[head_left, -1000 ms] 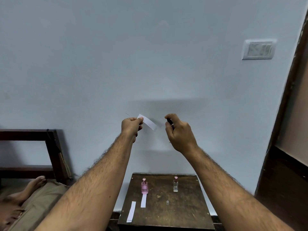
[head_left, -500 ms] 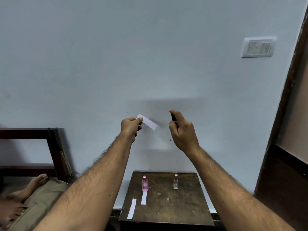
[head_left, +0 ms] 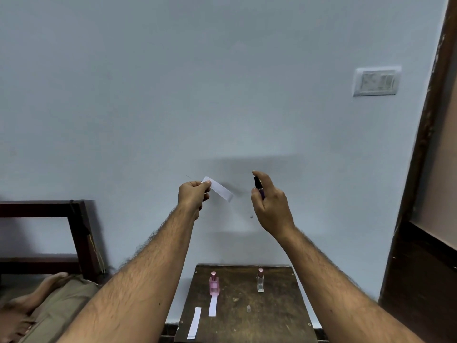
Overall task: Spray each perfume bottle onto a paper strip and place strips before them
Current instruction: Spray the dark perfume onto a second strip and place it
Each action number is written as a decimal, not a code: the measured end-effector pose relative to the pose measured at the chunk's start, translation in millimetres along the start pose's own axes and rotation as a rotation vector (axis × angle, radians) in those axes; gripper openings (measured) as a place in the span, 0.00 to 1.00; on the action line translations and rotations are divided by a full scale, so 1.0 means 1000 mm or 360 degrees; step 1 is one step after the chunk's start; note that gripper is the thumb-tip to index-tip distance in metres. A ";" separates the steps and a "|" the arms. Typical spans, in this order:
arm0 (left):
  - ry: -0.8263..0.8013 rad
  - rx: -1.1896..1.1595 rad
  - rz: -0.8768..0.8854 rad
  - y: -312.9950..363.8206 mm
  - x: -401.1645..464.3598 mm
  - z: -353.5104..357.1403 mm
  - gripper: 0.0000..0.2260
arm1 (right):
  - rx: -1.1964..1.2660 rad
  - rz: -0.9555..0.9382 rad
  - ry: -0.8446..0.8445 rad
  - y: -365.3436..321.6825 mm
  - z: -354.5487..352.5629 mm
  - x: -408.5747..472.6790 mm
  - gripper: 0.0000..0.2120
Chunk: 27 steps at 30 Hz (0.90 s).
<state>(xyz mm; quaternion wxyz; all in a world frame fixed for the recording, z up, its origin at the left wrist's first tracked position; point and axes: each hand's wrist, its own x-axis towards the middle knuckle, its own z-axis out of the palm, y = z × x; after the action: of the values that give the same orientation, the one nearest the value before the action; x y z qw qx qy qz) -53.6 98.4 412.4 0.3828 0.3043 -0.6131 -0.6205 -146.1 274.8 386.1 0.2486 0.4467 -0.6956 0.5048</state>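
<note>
A: Where's my strip?
B: Left hand (head_left: 194, 195) pinches paper strip (head_left: 218, 191) by one end, raised above the table's (head_left: 277, 315) far edge; flimsy, floppy

A: Bottle?
B: Right hand (head_left: 272, 209) curled round dark bottle (head_left: 258, 185), small, probably slick

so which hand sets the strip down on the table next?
Left hand: it pinches the paper strip, while the right hand grips the dark spray bottle.

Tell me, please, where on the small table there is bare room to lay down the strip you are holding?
Bare wood lies before the clear bottle, apart from a small speck, and along the table right side. The left is crowded: the pink bottle with its strip, another strip at the edge.
</note>
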 end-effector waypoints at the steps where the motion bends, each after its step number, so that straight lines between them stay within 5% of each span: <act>1: -0.0001 0.0004 0.0006 0.001 -0.001 0.001 0.04 | -0.0005 0.0013 -0.0003 0.000 0.000 0.000 0.18; 21: -0.0043 0.0026 -0.0070 -0.031 0.013 -0.009 0.04 | 0.0506 0.0728 -0.0272 0.032 0.027 -0.011 0.16; 27: -0.0040 0.0041 -0.0105 -0.049 0.022 -0.012 0.04 | 0.0533 0.0777 -0.0281 0.048 0.042 -0.017 0.09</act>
<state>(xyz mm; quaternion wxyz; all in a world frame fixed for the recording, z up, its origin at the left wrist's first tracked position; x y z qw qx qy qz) -59.8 71.7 365.4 0.3506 0.3213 -0.6154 -0.6286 -175.3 246.6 333.5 -0.0187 0.3433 -0.7084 0.6165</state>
